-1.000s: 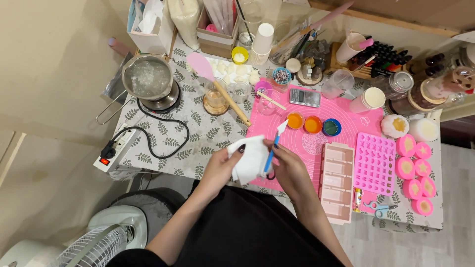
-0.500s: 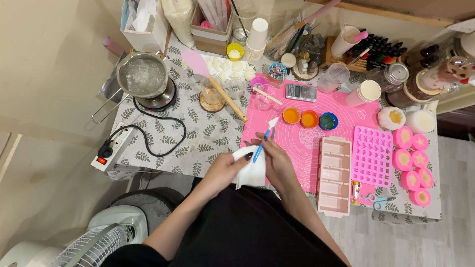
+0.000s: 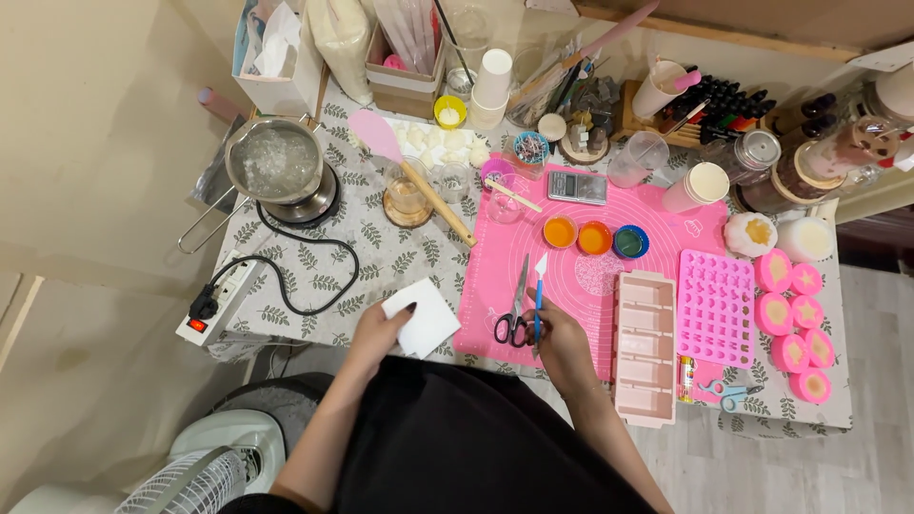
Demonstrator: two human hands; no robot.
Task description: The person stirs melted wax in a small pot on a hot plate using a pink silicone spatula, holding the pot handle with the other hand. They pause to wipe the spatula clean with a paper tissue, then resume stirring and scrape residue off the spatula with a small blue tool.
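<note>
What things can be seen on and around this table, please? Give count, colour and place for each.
white cloth: 1, white, table's near edge
small spatula: 1, blue handle, pink mat
pink mat: 1, pink, table centre
scissors: 1, black handles, mat, beside spatula
dye cups: 3, orange, orange, green, mid mat
pot: 1, steel, on hotplate, far left
bar mould: 1, pale pink, right of mat
left hand: holds cloth
right hand: on spatula handle

Pan [image 3: 276,160] (wax, perhaps), pink moulds [image 3: 714,306], scale [image 3: 577,187].
</note>
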